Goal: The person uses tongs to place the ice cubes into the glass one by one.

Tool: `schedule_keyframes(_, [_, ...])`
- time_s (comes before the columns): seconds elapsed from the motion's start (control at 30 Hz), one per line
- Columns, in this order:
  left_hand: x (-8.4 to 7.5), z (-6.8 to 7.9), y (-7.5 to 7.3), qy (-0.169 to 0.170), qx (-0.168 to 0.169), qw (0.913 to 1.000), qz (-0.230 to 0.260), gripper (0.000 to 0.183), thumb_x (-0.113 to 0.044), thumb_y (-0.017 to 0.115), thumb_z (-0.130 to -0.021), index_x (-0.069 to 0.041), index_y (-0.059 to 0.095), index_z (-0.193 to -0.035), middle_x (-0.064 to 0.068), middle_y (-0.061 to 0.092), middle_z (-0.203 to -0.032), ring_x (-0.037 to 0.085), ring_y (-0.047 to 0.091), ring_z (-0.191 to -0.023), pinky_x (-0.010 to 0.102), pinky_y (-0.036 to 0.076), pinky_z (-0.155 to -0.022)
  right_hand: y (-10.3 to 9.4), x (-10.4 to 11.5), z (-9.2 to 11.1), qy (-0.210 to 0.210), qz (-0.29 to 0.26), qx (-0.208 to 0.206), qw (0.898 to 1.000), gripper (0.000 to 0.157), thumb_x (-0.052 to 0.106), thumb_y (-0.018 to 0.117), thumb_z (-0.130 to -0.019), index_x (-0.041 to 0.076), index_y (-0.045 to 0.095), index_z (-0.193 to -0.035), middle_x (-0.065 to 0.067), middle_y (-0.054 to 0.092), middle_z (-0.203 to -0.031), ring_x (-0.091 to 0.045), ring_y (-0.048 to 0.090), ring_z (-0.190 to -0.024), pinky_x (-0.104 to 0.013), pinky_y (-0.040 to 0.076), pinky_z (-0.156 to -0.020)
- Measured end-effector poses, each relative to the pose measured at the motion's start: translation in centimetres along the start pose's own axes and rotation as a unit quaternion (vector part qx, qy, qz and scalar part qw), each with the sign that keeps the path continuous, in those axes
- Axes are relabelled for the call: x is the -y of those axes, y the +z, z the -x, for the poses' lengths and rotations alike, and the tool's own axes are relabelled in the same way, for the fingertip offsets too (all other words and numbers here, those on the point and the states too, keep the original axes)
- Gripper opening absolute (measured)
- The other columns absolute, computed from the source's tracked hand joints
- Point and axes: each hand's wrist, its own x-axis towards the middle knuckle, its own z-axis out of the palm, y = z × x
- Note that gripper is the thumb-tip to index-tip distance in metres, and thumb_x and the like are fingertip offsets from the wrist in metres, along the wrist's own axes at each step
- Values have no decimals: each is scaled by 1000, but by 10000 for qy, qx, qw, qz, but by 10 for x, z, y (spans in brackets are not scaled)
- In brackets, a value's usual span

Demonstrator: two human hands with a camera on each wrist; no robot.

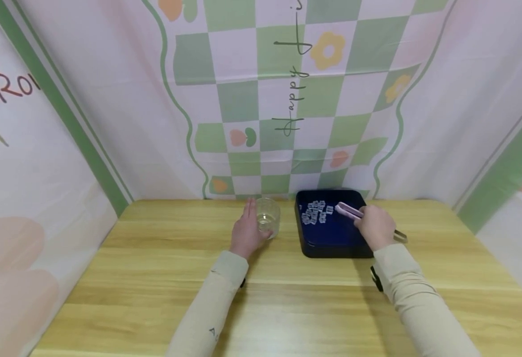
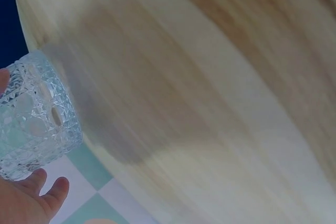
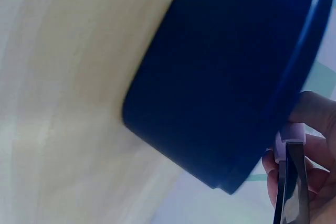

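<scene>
My left hand grips a clear drinking glass that stands on the table. In the left wrist view the glass shows a cut, faceted pattern, with the thumb on one side and the other fingers on the opposite side. My right hand holds a pair of tongs with pale pink parts and metal arms. Their tips hang over a dark blue tray. Clear, ice-like cubes lie clustered in the tray's left half, just left of the tong tips.
Everything stands on a wood-grain table, near its back edge. The tray is to the right of the glass, with a strip of tabletop between them. Behind the table hangs a printed cloth with green checks; more cloth hangs at both sides.
</scene>
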Motion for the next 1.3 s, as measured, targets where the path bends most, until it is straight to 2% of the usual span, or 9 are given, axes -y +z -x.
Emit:
schedule_keyframes(0.3, [0,-1,1,16,25,10000,-5,106,-37,80,-75,-1,17,-151,16,24,-158,36,60,-112,43,54,-95,-13,16,2,-288,-128,-324,9990,27,10,66,-75,-3,71,-99,-24,70,-86,-40,64,-72,-47,47,-50])
schedule_keyframes(0.53, [-1,-1,2,16,13,10000,38,107,-37,81,-74,-1,16,-151,15,24,-158,36,58,-115,45,53,-96,-17,30,3,-494,-171,-494,9974,25,11,67,-75,-1,71,-96,-22,69,-81,-39,63,-68,-46,46,-49])
schedule_keyframes(0.83, [-4,-1,1,30,-40,10000,-57,106,-38,80,-74,0,18,-151,15,26,-157,34,58,-117,43,54,-96,-20,50,4,-650,-242,-668,9954,25,12,68,-74,1,73,-97,-22,70,-84,-40,64,-70,-49,48,-51])
schedule_keyframes(1.07, [-4,-1,1,13,-53,10000,-47,105,-38,80,-75,-1,18,-151,13,23,-159,33,60,-114,41,55,-94,-19,67,10,-884,-298,-635,9936,28,13,71,-80,0,72,-104,-21,69,-91,-38,65,-76,-50,53,-62])
schedule_keyframes(1.3, [-4,0,1,21,-51,10000,-2,106,-37,81,-74,-1,17,-151,14,23,-159,34,58,-116,43,54,-96,-17,84,12,-1021,-468,-564,9921,27,11,69,-78,3,73,-103,-18,68,-89,-32,61,-68,-48,51,-59])
